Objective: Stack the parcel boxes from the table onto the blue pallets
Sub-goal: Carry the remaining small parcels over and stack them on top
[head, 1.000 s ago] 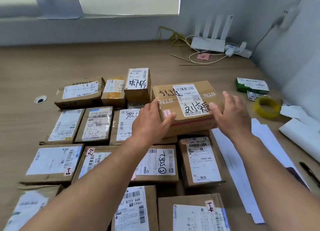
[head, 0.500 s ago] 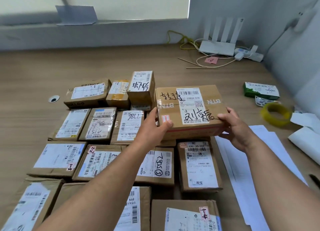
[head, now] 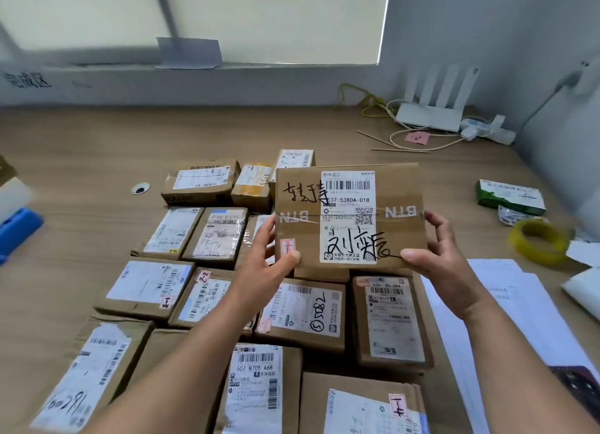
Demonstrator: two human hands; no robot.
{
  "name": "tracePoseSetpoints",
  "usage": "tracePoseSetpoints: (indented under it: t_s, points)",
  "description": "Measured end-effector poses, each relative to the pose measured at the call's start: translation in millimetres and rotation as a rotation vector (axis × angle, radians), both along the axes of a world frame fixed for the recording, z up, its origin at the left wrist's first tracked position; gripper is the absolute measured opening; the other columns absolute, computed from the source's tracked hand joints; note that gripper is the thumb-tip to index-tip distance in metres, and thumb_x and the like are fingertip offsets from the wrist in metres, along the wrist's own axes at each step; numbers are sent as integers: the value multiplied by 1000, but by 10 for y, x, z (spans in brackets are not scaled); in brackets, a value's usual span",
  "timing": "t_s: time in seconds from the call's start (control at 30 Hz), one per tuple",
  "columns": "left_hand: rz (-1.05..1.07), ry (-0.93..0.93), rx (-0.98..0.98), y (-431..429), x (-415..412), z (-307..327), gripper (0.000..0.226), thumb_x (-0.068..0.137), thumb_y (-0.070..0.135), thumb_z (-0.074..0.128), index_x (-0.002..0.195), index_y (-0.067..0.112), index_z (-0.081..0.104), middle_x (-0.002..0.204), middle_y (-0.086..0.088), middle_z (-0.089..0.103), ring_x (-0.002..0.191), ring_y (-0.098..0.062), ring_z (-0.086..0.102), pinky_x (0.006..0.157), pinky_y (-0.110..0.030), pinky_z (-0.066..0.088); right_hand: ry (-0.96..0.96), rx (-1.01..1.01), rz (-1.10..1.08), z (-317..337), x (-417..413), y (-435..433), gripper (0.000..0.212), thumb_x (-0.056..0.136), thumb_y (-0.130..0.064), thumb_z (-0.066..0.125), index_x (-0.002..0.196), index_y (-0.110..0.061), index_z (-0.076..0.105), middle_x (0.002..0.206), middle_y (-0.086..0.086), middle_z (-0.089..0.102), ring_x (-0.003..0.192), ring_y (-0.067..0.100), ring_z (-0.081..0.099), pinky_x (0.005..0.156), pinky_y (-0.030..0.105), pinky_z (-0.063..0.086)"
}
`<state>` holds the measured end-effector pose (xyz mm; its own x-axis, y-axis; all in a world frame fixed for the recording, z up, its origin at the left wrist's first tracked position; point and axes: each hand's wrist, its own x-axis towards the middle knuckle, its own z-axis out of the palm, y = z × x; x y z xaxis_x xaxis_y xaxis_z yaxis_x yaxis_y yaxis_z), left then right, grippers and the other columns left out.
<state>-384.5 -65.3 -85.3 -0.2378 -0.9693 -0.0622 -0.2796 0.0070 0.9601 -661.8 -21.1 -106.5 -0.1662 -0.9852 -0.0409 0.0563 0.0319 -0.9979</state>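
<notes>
The left hand (head: 266,264) and right hand (head: 444,255) clamp the labelled parcel box (head: 349,217) by its opposite sides, thumbs pressed on its near face and fingers curled behind; the box is held up, its label tipped toward the camera; below that box the other parcel boxes (head: 302,313) lie flat in rows on the wooden table (head: 81,160); right of it lies a yellow tape roll (head: 537,242); beyond it stands a white router (head: 428,115).

Both forearms reach forward; the left hand (head: 268,258) and right hand (head: 444,255) grip a box (head: 349,216) by its sides, thumbs in front, fingers behind
</notes>
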Motion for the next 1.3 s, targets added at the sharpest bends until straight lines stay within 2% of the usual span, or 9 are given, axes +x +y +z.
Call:
tracePoseSetpoints:
  t_s: [0.1,0.27,0.37,0.43,0.63,0.73,0.87,1.17,1.3]
  points:
    - [23,-24,-55,38,340,77,65,91,18,61,144,37,30,121,10,59,106,-8,61,91,-29,50,12,-39,40,106,316,18,82,54,-37,77,125,-50,38,117,9,66,102,22,68,76,27,56]
    - [79,-16,-110,154,916,227,59,89,14,63,130,47,36,112,11,62,93,3,63,71,-10,48,47,-77,100,242,897,20,86,51,-37,76,126,-49,37,121,8,62,100,16,68,74,25,56]
    - [136,-33,-129,240,1366,306,60,75,36,65,121,60,35,111,20,63,100,1,61,83,-20,47,58,-105,129,302,1316,-24,87,50,-35,78,126,-50,39,124,9,61,103,20,66,81,32,57]
    - [167,-24,-141,299,1706,366,58,71,38,62,116,63,34,108,26,62,102,1,60,85,-22,47,59,-131,143,352,1626,-57,85,49,-36,80,123,-54,41,125,11,59,109,25,63,87,39,55]
    - [208,9,-173,525,2768,539,46,86,36,61,122,55,39,122,12,59,108,-9,61,90,-32,52,-7,-150,205,518,2623,-96,86,45,-31,79,124,-46,46,120,13,62,106,32,64,81,36,56]
    - [275,-20,-191,659,3303,563,38,96,32,49,124,55,38,123,14,58,108,-9,61,91,-31,52,-20,-149,232,575,3116,-66,84,44,-31,79,120,-48,48,117,13,64,103,31,65,76,32,56]
    - [406,-172,-212,896,3989,525,51,92,47,39,142,41,32,130,8,54,116,-11,53,88,-26,49,-9,-134,289,602,3737,6,84,44,-34,79,120,-50,46,112,13,67,98,29,68,76,35,57]
    - [661,-652,-303,1451,5306,459,57,91,41,55,144,29,36,135,5,52,125,-16,43,100,-38,39,8,-96,422,614,5115,173,80,46,-32,77,117,-51,47,107,14,69,94,31,68,75,36,58]
    - [736,-779,-295,1650,5820,386,71,82,65,46,141,25,41,129,2,57,120,-21,47,97,-40,41,20,-79,458,627,5678,217,78,44,-35,76,114,-51,46,101,12,71,88,27,68,73,38,52]
